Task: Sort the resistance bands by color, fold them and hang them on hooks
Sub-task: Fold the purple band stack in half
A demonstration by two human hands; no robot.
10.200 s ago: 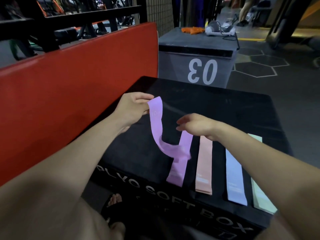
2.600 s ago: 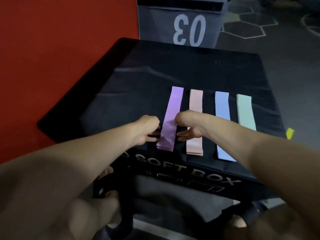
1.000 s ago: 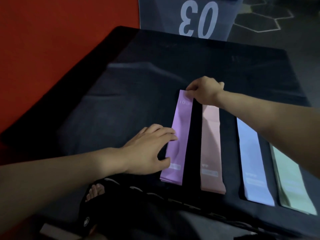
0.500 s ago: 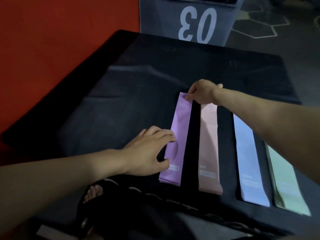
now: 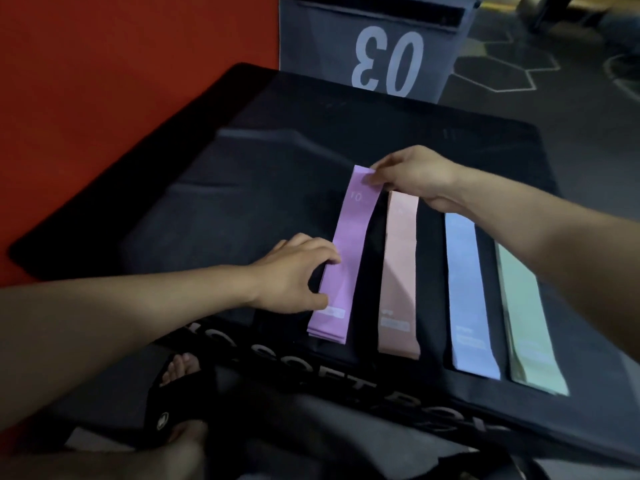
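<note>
Several flat resistance bands lie side by side on a black soft plyo box [image 5: 242, 188]: purple [image 5: 344, 258], pink [image 5: 398, 271], blue [image 5: 467, 292] and pale green [image 5: 526, 320]. My right hand [image 5: 415, 174] pinches the far end of the purple band and lifts it slightly off the box. My left hand [image 5: 294, 271] rests at the purple band's left edge near its front end, thumb and fingers touching it. No hooks are in view.
A red padded wall [image 5: 121, 98] runs along the left of the box. A grey box marked "03" [image 5: 374, 46] stands behind it. Dark gym floor with hexagon lines [image 5: 571, 98] lies to the right. My sandalled foot [image 5: 180, 375] shows below the box's front edge.
My right hand has raised the far end of the purple band a little. My left hand stays at the band's near left edge. The other bands have not moved.
</note>
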